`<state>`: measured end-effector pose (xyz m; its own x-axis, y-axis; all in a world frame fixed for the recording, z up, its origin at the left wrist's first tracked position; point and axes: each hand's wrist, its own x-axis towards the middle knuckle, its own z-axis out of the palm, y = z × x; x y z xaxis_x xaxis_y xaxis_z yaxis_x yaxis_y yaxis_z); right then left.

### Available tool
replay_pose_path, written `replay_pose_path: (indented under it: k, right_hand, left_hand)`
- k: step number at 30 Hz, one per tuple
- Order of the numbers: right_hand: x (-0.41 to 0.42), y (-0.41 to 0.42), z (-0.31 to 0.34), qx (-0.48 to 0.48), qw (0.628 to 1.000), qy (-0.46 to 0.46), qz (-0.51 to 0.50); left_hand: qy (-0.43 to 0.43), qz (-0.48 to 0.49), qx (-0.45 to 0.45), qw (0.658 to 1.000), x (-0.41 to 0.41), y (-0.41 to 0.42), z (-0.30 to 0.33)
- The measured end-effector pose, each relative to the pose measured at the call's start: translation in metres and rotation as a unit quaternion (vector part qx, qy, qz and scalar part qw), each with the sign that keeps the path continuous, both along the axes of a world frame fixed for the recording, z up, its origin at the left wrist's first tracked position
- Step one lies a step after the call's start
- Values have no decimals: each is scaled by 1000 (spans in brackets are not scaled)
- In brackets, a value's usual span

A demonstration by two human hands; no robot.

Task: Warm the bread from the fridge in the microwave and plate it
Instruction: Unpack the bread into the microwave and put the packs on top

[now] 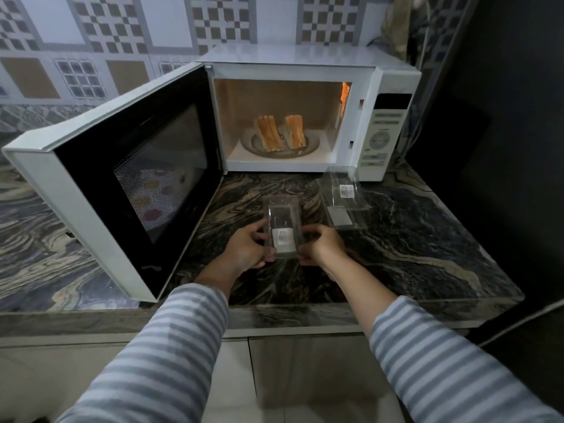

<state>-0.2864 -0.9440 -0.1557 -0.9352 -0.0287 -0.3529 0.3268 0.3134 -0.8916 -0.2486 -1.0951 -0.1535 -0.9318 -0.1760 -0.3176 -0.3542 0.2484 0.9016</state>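
Both hands hold one clear plastic container [282,222] just above the marbled counter [412,239]. Left hand [248,248] grips its left edge, fingers curled round the side; right hand [320,245] grips the right edge likewise. A white label [284,239] with a barcode sits on the container between the two hands; print too small to read.

Beyond the grip, microwave [308,114] stands with door [128,175] swung open to the left. Inside, lit, two bread pieces [279,132] stand on a plate [311,146].

Right of and beyond the right hand, a second clear container [343,196] lies on the counter, apart from the held one; its barcode label unreadable. Control panel text on the microwave illegible.
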Motion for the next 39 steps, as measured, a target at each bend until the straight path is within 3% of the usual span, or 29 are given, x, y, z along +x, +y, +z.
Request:
replay_pose_path:
  k: [7, 11, 14, 18, 23, 26, 31, 35, 39]
  right_hand:
    - [5, 18, 18, 172, 972, 139, 85]
    - [3, 33, 52, 192, 957, 202, 80]
    - [-3, 50, 74, 209, 948, 236, 44]
    - [-22, 76, 81, 227, 943, 241, -15]
    - [-48, 99, 63, 212, 964, 156, -48]
    - [-61, 104, 46, 178, 976, 114, -50]
    - [-79, 102, 16, 23, 997, 32, -61]
    - [-88, 107, -1, 16, 996, 28, -79]
    - [-91, 109, -5, -2, 996, 21, -91]
  left_hand:
    - [30, -37, -120, 992, 3, -7, 15]
    - [20, 0, -237, 971, -4, -3, 46]
    - [112, 51, -286, 950, -13, 17, 70]
    - [209, 10, -238, 948, -33, 62, 83]
    - [127, -32, -129, 983, -58, 118, 63]
    - [97, -29, -119, 988, -71, 131, 42]
    - [78, -8, -102, 992, -85, 133, 13]
    - [77, 14, -81, 994, -98, 128, -5]
    - [32, 21, 3, 999, -100, 127, -11]
